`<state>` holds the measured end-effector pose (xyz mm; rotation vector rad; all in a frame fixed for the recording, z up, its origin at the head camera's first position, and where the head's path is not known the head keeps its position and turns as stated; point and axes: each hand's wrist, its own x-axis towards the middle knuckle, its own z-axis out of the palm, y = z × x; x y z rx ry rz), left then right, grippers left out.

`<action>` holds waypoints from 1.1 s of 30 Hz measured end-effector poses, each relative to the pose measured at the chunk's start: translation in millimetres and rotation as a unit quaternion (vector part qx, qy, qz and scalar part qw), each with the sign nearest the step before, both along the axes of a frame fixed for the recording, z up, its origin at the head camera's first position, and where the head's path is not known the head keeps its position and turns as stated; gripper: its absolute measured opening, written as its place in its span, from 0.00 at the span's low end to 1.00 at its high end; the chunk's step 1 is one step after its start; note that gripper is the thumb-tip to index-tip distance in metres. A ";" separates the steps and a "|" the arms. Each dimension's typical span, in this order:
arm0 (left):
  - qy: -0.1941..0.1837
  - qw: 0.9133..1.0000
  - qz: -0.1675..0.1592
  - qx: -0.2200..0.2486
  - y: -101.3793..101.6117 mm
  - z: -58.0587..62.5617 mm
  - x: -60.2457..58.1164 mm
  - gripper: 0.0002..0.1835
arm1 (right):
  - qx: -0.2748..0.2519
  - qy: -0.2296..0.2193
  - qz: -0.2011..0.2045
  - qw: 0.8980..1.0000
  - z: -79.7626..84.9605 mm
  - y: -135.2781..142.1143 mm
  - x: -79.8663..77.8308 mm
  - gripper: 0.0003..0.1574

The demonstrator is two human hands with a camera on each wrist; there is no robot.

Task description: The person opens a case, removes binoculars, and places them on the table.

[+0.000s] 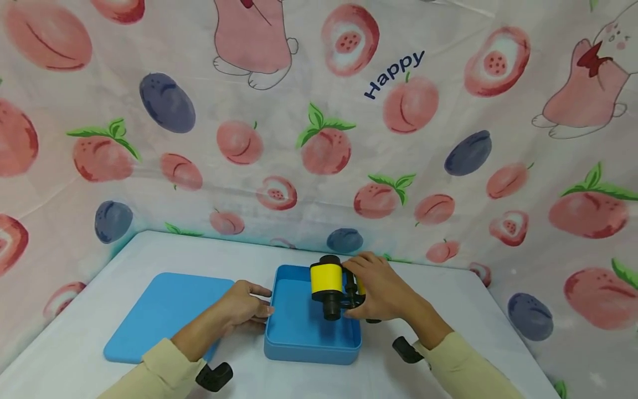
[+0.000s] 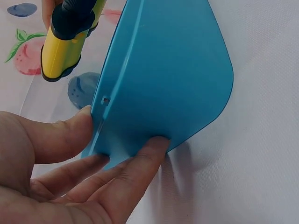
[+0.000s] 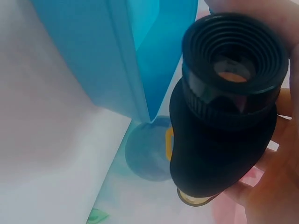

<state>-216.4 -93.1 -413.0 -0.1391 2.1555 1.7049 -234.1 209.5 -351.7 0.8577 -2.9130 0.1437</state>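
A blue rectangular box (image 1: 311,353) stands open-topped on the white table. My left hand (image 1: 241,305) is at its left side; in the left wrist view the thumb lies at the rim and the fairly straight fingers (image 2: 135,182) rest on the outer wall. Over the box's right part, my right hand (image 1: 386,291) grips yellow-and-black binoculars (image 1: 326,279), fingers over the top and thumb low near the eyepieces. One barrel overlaps the box interior, while the other is mostly hidden behind the hand. Close up in the right wrist view is a black eyepiece (image 3: 233,70).
Left of the box, a flat blue lid-like panel (image 1: 169,310) lies on the white table (image 1: 399,382), partly under my left forearm. A fruit-patterned cloth (image 1: 279,138) hangs behind the table. Black wrist devices (image 1: 214,377) sit at both sleeves.
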 end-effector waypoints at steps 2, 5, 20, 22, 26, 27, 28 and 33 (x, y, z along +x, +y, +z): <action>0.000 1.000 -0.001 -0.001 -0.3 -0.4 1.0 0.26 | -0.003 0.001 -0.001 1.000 0.4 1.7 1.4 0.61; 0.001 1.000 -0.002 -0.002 -1.1 -1.4 2.1 0.26 | -0.003 -0.001 -0.003 1.000 0.6 4.3 2.0 0.61; 0.007 1.000 0.002 -0.009 -2.3 2.1 3.1 0.26 | -0.009 -0.007 -0.018 1.000 9.1 15.5 4.1 0.60; 0.008 1.000 0.000 -0.012 -1.5 2.5 2.2 0.26 | -0.009 -0.006 -0.022 1.000 8.6 18.2 4.1 0.59; 0.013 1.000 -0.006 -0.016 0.9 2.5 0.5 0.26 | -0.010 -0.003 -0.031 0.999 7.3 24.9 4.0 0.59; 0.014 1.000 -0.007 -0.017 1.3 2.2 0.3 0.26 | -0.010 -0.002 -0.032 0.999 7.0 26.2 3.8 0.60; 0.013 1.000 -0.007 -0.017 1.7 1.8 0.2 0.26 | -0.010 -0.003 -0.031 0.999 6.8 27.2 3.8 0.59; 0.006 1.000 -0.003 -0.014 1.5 0.0 -0.4 0.26 | -0.013 -0.004 -0.028 1.000 5.9 31.0 2.9 0.59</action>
